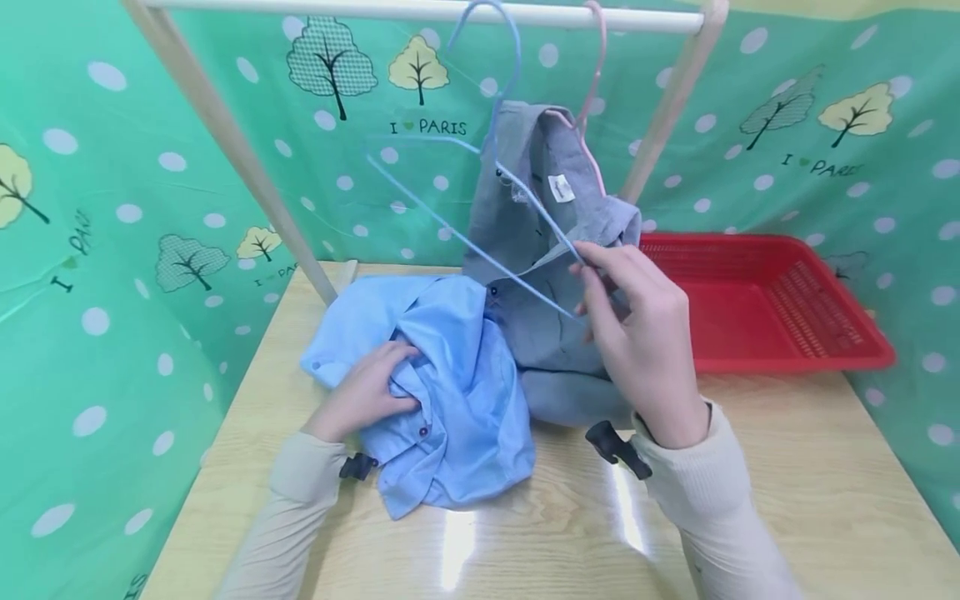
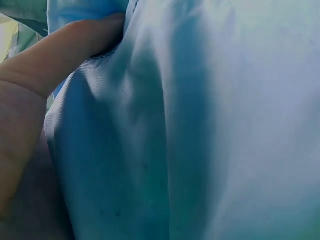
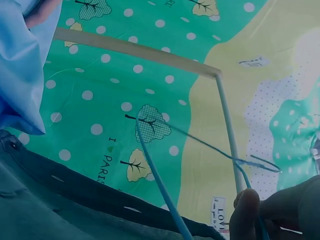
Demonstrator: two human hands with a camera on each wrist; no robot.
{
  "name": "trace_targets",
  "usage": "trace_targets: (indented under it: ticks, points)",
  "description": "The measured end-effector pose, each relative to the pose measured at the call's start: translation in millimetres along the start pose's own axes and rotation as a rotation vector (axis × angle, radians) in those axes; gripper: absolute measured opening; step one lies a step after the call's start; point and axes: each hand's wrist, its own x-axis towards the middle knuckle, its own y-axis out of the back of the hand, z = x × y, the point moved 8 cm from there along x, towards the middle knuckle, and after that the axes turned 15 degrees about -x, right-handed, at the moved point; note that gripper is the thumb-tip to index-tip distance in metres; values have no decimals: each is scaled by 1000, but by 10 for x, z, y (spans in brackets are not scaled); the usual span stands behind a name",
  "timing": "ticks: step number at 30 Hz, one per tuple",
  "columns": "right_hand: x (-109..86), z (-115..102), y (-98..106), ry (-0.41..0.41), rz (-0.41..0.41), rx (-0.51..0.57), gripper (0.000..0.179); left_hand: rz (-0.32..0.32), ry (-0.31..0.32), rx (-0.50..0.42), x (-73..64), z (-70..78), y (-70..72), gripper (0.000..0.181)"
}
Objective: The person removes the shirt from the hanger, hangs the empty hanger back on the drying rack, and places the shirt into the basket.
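A blue wire hanger (image 1: pixel 442 218) is pinched near one end by my right hand (image 1: pixel 645 325), its hook up by the rack's top bar. In the right wrist view the thumb and fingers close on the hanger (image 3: pixel 160 187). My left hand (image 1: pixel 375 387) grips a light blue shirt (image 1: pixel 472 392), which lies crumpled on the table; some fingers disappear into its folds. The left wrist view shows the thumb against the blue cloth (image 2: pixel 190 125). Behind the blue hanger, a grey shirt (image 1: pixel 555 333) hangs on a pink hanger (image 1: pixel 596 75).
The rack has a white top bar (image 1: pixel 300 7) and wooden posts (image 1: pixel 232 150). A red plastic basket (image 1: pixel 780 362) stands at the right rear of the wooden table (image 1: pixel 810 483). Green patterned cloth (image 1: pixel 112 275) surrounds the table at the back and sides.
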Motion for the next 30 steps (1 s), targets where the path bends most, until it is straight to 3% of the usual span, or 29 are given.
trace_targets:
  ticks: [4,9,18,30]
  points:
    - [100,-20,39,-19,32,-24,29,-15,0,2,6,-4,-50,65]
    - [245,-72,-10,-6,9,-38,28,-12,-22,20,-44,4,-74,56]
    - [369,-57,-122,-63,-97,-76,29,-19,-74,43,-25,46,-117,42]
    - [367,-41,-233,-91,-214,-107,30,-49,-70,12,1,-5,-138,27]
